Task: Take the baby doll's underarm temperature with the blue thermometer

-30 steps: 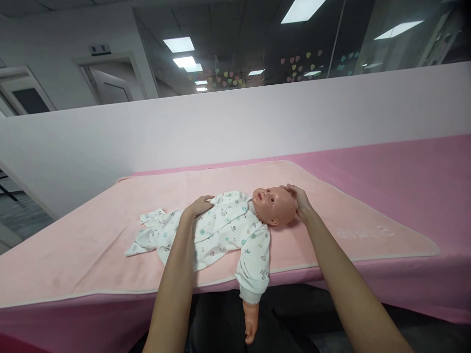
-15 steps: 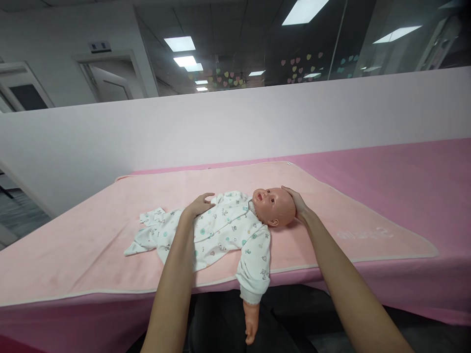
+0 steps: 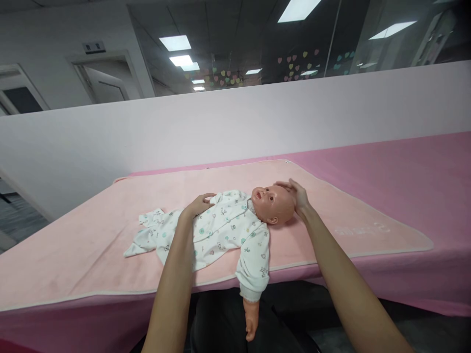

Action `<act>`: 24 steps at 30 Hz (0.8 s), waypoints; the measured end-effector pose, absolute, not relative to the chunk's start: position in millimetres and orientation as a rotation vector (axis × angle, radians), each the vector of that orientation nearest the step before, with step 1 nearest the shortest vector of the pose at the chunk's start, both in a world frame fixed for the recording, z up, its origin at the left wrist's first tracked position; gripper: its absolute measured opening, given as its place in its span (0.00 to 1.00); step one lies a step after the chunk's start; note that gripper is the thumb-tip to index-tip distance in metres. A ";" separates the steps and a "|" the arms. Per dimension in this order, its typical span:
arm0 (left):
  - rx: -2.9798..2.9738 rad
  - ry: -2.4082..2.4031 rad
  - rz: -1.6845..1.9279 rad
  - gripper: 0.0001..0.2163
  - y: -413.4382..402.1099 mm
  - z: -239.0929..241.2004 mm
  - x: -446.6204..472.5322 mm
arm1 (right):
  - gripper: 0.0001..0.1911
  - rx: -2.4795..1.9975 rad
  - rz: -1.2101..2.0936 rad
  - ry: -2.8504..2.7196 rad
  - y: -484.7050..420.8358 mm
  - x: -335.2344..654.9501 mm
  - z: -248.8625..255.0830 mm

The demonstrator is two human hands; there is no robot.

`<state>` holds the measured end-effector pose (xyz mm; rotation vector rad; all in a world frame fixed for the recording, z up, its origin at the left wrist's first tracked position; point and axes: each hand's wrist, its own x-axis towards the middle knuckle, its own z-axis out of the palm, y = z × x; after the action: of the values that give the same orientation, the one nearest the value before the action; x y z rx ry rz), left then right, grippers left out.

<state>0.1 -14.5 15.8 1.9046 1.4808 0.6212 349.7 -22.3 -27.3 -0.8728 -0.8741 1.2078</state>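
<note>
A baby doll [image 3: 228, 225] lies on its back on a peach blanket [image 3: 110, 245], its head toward the right. It wears a white patterned sleepsuit [image 3: 217, 230], and one bare forearm hangs past the blanket's near edge. My left hand [image 3: 198, 204] rests on the sleepsuit at the doll's middle, fingers stretched out and slightly apart. At the crown of the doll's head [image 3: 275, 203] is my right hand [image 3: 296, 194], its fingers extended and curved along the far side. Part of that hand is hidden behind the head.
Under the blanket spreads a pink table cover [image 3: 405, 181]. A low white partition [image 3: 235, 125] stands along the table's far side, with glass [image 3: 235, 44] above it. My legs in dark trousers [image 3: 221, 318] are below the near edge.
My right hand has shifted up around the crown toward the far side of the doll's head, and its fingers show more. My left hand and the doll stay in place.
</note>
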 end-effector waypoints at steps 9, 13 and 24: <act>1.939 1.431 0.613 0.28 -18.0 17.3 2.5 | 0.17 -0.938 1.446 -0.951 -33.7 338.0 -24.1; 1.912 1.395 0.632 0.26 -22.1 18.6 4.3 | 0.18 -0.916 1.466 -0.937 -30.9 340.6 -24.7; 1.923 1.435 0.635 0.25 -18.8 16.4 2.5 | 0.17 -0.905 1.406 -0.903 -29.2 343.4 -24.0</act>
<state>2.5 -18.8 16.4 1.9226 1.4355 0.6347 343.4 -29.2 -24.0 -0.9049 -0.9027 1.4055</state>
